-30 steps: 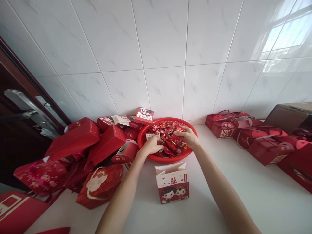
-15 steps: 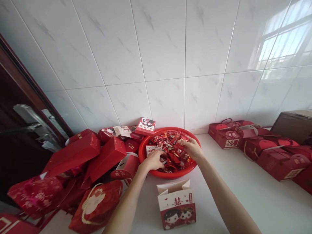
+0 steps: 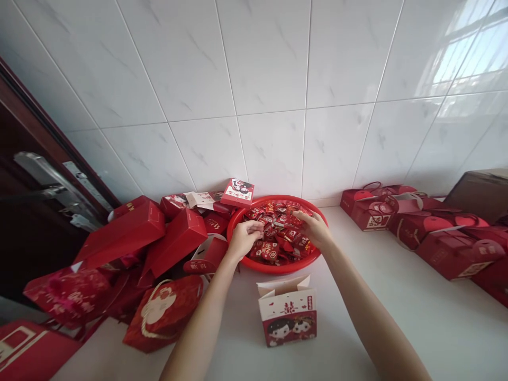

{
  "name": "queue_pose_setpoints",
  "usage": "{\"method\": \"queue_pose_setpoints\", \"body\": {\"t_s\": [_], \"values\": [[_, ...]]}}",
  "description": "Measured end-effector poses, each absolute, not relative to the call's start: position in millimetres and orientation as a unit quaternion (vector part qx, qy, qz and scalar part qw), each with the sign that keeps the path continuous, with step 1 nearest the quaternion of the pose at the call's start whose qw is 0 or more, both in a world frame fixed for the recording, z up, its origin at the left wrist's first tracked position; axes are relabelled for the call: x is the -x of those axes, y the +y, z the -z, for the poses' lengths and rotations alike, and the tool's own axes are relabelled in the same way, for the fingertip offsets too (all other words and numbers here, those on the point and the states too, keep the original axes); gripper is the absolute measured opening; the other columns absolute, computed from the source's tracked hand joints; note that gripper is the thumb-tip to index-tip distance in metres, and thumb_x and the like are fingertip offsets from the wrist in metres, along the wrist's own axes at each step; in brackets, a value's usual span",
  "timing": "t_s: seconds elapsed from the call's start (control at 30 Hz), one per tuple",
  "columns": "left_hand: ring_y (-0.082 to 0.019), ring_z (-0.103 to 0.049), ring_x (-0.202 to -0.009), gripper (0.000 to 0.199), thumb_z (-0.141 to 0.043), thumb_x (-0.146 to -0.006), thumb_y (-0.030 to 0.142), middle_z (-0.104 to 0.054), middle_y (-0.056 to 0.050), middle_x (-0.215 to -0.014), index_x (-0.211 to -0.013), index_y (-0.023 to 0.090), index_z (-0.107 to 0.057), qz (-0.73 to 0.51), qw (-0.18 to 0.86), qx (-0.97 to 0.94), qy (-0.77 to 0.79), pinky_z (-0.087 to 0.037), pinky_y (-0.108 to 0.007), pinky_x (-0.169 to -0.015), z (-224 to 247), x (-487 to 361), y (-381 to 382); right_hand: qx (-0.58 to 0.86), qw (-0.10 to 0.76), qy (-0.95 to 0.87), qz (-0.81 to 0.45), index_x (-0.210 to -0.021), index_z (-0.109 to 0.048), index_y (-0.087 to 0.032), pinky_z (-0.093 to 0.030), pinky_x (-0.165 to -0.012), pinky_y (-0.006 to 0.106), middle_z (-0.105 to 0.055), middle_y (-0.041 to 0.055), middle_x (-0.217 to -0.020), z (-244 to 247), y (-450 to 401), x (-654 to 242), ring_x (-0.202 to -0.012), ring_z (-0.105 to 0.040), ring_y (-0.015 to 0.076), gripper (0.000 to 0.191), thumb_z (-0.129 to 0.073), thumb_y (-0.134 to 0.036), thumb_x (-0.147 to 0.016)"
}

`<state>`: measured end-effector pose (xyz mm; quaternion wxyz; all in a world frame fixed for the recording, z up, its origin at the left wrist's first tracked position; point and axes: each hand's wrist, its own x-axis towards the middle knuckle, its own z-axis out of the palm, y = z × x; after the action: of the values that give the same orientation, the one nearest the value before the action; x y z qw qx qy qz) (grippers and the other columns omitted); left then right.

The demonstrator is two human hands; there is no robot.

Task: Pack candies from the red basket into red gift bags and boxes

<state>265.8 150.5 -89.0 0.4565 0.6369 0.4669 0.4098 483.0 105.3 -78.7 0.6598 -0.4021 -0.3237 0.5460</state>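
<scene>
The left hand [image 3: 245, 240] had its grip drawn together above the packets [image 3: 270, 251]; if something was pinched there, I could not tell. The right hand [image 3: 315, 232] reached in from the other side, its grip bent down at the packets, closed or not I could not see. The basin [image 3: 283, 269] kept these loose packets gathered under both hands. Just in front stood the box [image 3: 289, 324], probably for a short reach (its top was open, its inside mostly hidden). Across the tabletop [image 3: 444, 333], red boxes [image 3: 119, 234] lay heaped at left.
</scene>
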Motion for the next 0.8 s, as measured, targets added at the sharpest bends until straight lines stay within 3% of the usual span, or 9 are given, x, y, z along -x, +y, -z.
{"method": "queue_pose_setpoints", "body": {"t_s": [0.2,0.33,0.5,0.8], "values": [[-0.022,-0.073,-0.089,0.020,-0.063,-0.071,0.016,-0.079,-0.007,-0.091,-0.086,0.017,-0.076,-0.380,0.383,-0.696,0.474,-0.058,-0.034,-0.085,84,-267,143,0.397,0.662,-0.328,-0.545,-0.077,-0.067,-0.022,-0.064,-0.074,0.038,-0.071,0.0035,-0.087,78,105,-482,-0.090,-0.068,0.0234,0.034,-0.091,-0.036,-0.057],[-0.023,-0.073,-0.083,0.019,-0.061,-0.070,0.019,-0.079,-0.005,-0.082,-0.078,0.018,-0.078,-0.263,0.312,-0.779,0.476,-0.056,-0.032,-0.080,76,-270,134,0.399,0.659,-0.324,-0.550,-0.075,-0.067,-0.022,-0.064,-0.074,0.038,-0.071,0.0037,-0.087,76,105,-482,-0.091,-0.067,0.0235,0.032,-0.091,-0.034,-0.058],[-0.027,-0.073,-0.095,0.037,-0.066,-0.066,0.021,-0.081,-0.007,-0.099,-0.100,0.019,-0.081,-0.090,0.267,-0.846,0.453,-0.054,-0.031,-0.085,71,-275,130,0.408,0.647,-0.316,-0.561,-0.079,-0.067,-0.021,-0.063,-0.068,0.035,-0.073,0.0054,-0.093,76,104,-482,-0.088,-0.069,0.0233,0.034,-0.091,-0.033,-0.058],[-0.031,-0.067,-0.116,0.066,-0.075,-0.060,0.025,-0.073,-0.010,-0.127,-0.126,0.020,-0.071,-0.021,0.264,-0.852,0.452,-0.049,-0.032,-0.098,76,-275,138,0.402,0.654,-0.307,-0.562,-0.081,-0.065,-0.022,-0.061,-0.062,0.033,-0.073,0.0037,-0.088,80,107,-482,-0.081,-0.069,0.0216,0.037,-0.091,-0.029,-0.057]]}}
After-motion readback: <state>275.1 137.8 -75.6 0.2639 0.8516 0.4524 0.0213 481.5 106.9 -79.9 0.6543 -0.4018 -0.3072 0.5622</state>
